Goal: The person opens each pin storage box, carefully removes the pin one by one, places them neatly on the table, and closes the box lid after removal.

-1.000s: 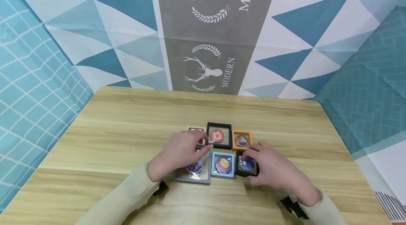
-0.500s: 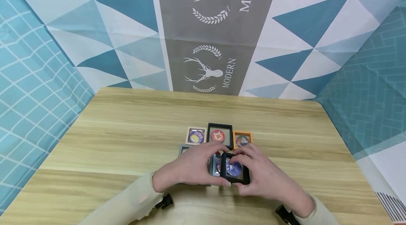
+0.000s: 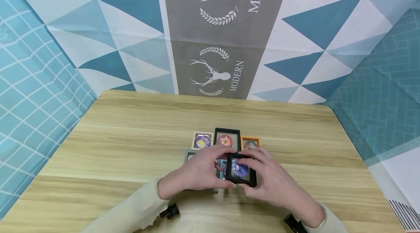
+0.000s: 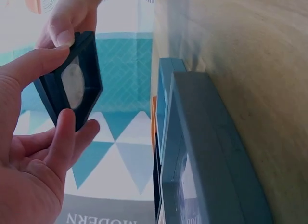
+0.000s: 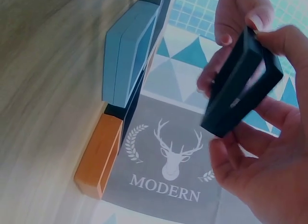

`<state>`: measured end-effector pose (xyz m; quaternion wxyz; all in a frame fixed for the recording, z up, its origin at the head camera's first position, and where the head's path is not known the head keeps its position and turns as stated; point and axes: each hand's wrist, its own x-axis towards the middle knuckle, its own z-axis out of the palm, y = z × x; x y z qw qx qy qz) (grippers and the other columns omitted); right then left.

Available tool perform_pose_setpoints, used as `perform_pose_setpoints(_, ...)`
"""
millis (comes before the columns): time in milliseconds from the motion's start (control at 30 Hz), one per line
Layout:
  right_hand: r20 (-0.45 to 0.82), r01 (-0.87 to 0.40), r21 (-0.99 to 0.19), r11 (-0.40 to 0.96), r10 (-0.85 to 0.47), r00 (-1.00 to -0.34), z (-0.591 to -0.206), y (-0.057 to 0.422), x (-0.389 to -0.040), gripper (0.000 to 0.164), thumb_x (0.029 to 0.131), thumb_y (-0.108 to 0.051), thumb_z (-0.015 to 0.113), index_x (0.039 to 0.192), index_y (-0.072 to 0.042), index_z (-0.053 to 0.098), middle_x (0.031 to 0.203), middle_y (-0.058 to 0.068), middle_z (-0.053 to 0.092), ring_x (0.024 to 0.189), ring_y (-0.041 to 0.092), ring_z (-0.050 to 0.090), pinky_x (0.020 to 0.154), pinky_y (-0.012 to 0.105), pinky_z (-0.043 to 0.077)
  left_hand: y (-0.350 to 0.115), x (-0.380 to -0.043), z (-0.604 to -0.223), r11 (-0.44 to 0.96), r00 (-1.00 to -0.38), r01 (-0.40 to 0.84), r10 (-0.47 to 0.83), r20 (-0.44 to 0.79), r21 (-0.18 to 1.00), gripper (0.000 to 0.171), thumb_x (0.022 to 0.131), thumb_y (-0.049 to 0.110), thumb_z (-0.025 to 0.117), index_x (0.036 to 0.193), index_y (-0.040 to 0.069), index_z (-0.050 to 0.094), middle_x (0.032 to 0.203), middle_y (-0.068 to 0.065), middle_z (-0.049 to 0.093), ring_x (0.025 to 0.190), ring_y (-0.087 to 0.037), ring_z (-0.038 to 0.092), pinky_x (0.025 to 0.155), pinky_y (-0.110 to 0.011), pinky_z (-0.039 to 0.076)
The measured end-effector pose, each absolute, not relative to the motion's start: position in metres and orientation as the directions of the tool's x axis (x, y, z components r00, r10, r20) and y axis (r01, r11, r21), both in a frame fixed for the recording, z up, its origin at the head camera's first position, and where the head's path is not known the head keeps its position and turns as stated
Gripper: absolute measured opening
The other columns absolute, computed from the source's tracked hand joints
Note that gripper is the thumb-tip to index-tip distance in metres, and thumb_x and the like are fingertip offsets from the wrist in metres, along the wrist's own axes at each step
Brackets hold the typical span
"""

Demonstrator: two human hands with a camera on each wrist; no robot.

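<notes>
A small black display frame (image 3: 242,171) with a round blue badge behind its clear window is held above the table, slightly tilted. My left hand (image 3: 204,169) pinches its left side, thumb on the near edge and fingers toward the far edge. From the right, my right hand (image 3: 275,176) grips the same frame, one finger lying over the window. In the left wrist view the black frame (image 4: 95,84) hangs well apart from the grey frame (image 4: 226,151). A light-blue frame (image 3: 221,169) is mostly hidden behind the left hand and the black frame.
On the wooden table (image 3: 131,116), a beige frame (image 3: 193,145), a larger black frame (image 3: 238,140) and an orange frame (image 3: 259,140) form a back row. Each holds a round badge. A patterned cloth (image 3: 210,36) hangs behind the table.
The right hand has lifted the small black frame and carried it left. My left hand has left the beige frame and moved right to hold the black one too; it now tilts slightly differently.
</notes>
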<state>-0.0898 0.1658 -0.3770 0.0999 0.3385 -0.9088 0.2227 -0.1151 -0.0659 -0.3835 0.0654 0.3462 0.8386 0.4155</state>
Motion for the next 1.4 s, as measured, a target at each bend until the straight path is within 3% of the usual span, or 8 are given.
perform_pose_setpoints(233, 0.419, -0.667, -0.415, 0.618, -0.521, -0.744, -0.377, 0.167, -0.092, 0.04, 0.081, -0.046, 0.064, 0.118, -0.032, 0.059, 0.139, -0.005, 0.042, 0.12, 0.014, 0.038, 0.082, 0.041, 0.047, -0.072, -0.121, -0.379, 0.269, -0.787, 0.439, 0.576, 0.221, 0.857, 0.073, 0.066, 0.044, 0.078, 0.127, 0.017, 0.048, 0.12, 0.004, 0.052, 0.099, -0.006, 0.057, 0.066, -0.027, 0.053)
perform_pose_setpoints(433, 0.532, -0.722, -0.405, 0.561, -0.498, -0.685, -0.379, 0.168, -0.095, 0.038, 0.076, -0.039, 0.072, 0.112, -0.028, 0.065, 0.134, -0.006, 0.048, 0.116, 0.013, 0.045, 0.077, 0.036, 0.05, -0.073, -0.123, -0.378, 0.273, -0.787, 0.447, 0.572, 0.23, 0.852, 0.071, 0.065, 0.046, 0.077, 0.126, 0.021, 0.049, 0.122, 0.005, 0.052, 0.1, -0.005, 0.057, 0.066, -0.027, 0.053)
perform_pose_setpoints(733, 0.618, -0.765, -0.408, 0.498, -0.465, -0.633, -0.377, 0.17, -0.1, 0.034, 0.071, -0.03, 0.076, 0.104, -0.024, 0.069, 0.125, -0.005, 0.056, 0.11, 0.014, 0.052, 0.077, 0.037, 0.051, -0.071, -0.12, -0.377, 0.302, -0.79, 0.433, 0.581, 0.196, 0.85, 0.084, 0.062, 0.042, 0.08, 0.134, 0.019, 0.043, 0.124, 0.002, 0.049, 0.101, -0.005, 0.056, 0.067, -0.023, 0.052)
perform_pose_setpoints(1100, 0.482, -0.642, -0.575, 0.508, -0.424, -0.767, -0.374, 0.173, -0.098, 0.03, 0.079, -0.029, 0.071, 0.109, -0.024, 0.068, 0.121, -0.008, 0.059, 0.108, 0.013, 0.055, 0.081, 0.036, 0.05, -0.071, -0.12, -0.38, 0.333, -0.776, 0.435, 0.61, 0.16, 0.837, 0.088, 0.062, 0.046, 0.079, 0.137, 0.021, 0.041, 0.133, 0.001, 0.044, 0.101, -0.005, 0.055, 0.068, -0.024, 0.052)
perform_pose_setpoints(1267, 0.486, -0.623, -0.637, 0.454, -0.39, -0.782, -0.376, 0.173, -0.099, 0.031, 0.079, -0.02, 0.07, 0.111, -0.023, 0.067, 0.115, -0.008, 0.062, 0.096, 0.009, 0.059, 0.066, 0.028, 0.052, -0.069, -0.12, -0.382, 0.241, -0.745, 0.451, 0.631, 0.214, 0.859, 0.078, 0.065, 0.037, 0.08, 0.133, 0.025, 0.043, 0.136, 0.004, 0.039, 0.101, -0.008, 0.056, 0.069, -0.027, 0.052)
perform_pose_setpoints(1400, 0.436, -0.551, -0.687, 0.473, -0.339, -0.834, -0.377, 0.173, -0.099, 0.028, 0.083, -0.019, 0.066, 0.111, -0.02, 0.067, 0.112, -0.005, 0.064, 0.089, 0.007, 0.06, 0.062, 0.027, 0.052, -0.067, -0.12, -0.383, 0.224, -0.735, 0.456, 0.64, 0.223, 0.861, 0.079, 0.064, 0.035, 0.081, 0.133, 0.027, 0.041, 0.133, 0.006, 0.04, 0.101, -0.007, 0.055, 0.069, -0.026, 0.052)
